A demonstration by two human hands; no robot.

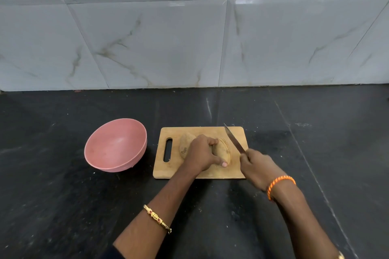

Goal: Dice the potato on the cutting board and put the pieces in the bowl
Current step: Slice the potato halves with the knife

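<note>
Potato half (221, 150) lies near the right edge of the cutting board (200, 174), its long axis running from the near edge toward the far edge, with thin slice lines showing along its right side. The left hand (202, 153) is clamped over it. A second potato half (185, 145) lies beside it toward the handle slot, pointing the same way. The right hand (259, 168) grips a knife (233, 140), blade aimed at the far right corner. An empty pink bowl (115, 145) sits on the counter left of the board.
</note>
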